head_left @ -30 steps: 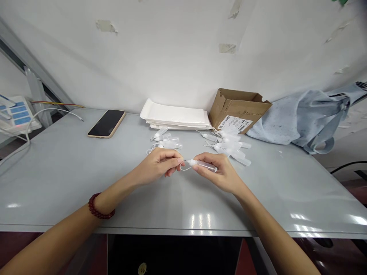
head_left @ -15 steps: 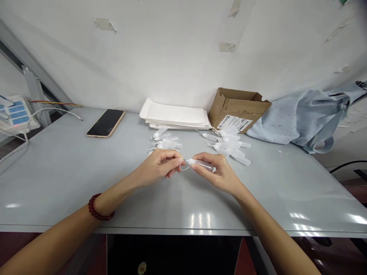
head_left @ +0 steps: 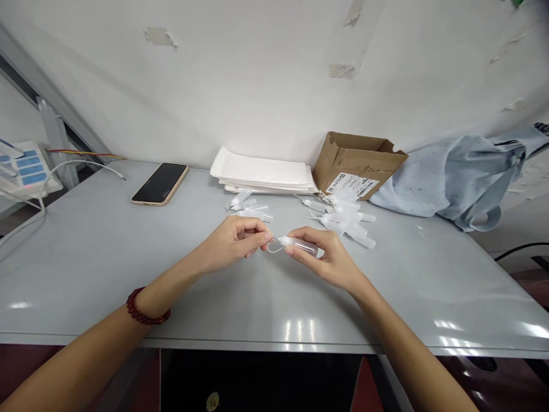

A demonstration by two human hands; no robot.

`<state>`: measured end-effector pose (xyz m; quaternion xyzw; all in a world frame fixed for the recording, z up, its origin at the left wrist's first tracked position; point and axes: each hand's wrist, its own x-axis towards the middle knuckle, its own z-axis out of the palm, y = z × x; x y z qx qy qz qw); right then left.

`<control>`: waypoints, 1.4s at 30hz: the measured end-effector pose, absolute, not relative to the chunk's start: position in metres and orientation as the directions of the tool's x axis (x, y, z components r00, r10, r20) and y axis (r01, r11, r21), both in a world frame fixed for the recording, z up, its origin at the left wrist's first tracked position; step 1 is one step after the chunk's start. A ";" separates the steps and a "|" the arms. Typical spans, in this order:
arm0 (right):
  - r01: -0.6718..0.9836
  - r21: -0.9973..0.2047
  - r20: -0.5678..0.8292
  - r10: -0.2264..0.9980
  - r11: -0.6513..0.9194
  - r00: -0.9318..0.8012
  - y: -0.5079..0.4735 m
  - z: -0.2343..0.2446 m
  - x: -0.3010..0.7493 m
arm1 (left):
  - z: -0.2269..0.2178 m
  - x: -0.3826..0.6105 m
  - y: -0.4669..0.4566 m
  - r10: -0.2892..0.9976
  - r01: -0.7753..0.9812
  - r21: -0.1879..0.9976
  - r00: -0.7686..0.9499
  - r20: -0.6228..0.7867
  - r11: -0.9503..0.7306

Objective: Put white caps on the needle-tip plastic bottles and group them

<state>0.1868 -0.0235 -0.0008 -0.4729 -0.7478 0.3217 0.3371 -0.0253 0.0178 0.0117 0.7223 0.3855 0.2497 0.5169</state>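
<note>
My right hand (head_left: 328,258) grips a small clear plastic bottle (head_left: 303,246) with a white nozzle, held sideways just above the grey table (head_left: 107,269). My left hand (head_left: 234,243) pinches the small cap at the nozzle's tip, which hangs on a thin loop from the bottle. The two hands almost touch at the table's middle. A red bead bracelet (head_left: 143,309) sits on my left wrist. Behind the hands lie two loose groups of the same bottles, one on the left (head_left: 249,209) and one on the right (head_left: 349,220).
A stack of white sheets (head_left: 261,171) lies against the wall beside an open cardboard box (head_left: 358,163). A phone (head_left: 160,183) lies face up at the back left. A blue-grey cloth bag (head_left: 463,174) sits at the right. Cables and a device (head_left: 26,171) are at the far left.
My hands have drawn closer together, so the cap in my left fingers now sits at the nozzle's tip. Both hands have shifted slightly up and away from me.
</note>
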 end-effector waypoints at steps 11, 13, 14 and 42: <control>0.523 -0.778 0.209 0.929 0.348 -0.307 -0.022 0.000 0.190 | 0.008 -0.030 0.023 0.897 0.202 0.965 0.439 0.061 -0.165; 0.517 -0.780 0.216 0.927 0.353 -0.306 -0.022 -0.001 0.190 | 0.007 -0.028 0.022 0.894 0.204 0.965 0.444 0.059 -0.165; 0.511 -0.784 0.218 0.927 0.353 -0.304 -0.022 -0.002 0.190 | 0.006 -0.028 0.022 0.892 0.209 0.964 0.449 0.055 -0.165; 0.504 -0.768 0.259 0.912 0.394 -0.319 -0.024 -0.008 0.188 | -0.001 -0.026 0.020 0.858 0.205 0.970 0.514 0.006 -0.130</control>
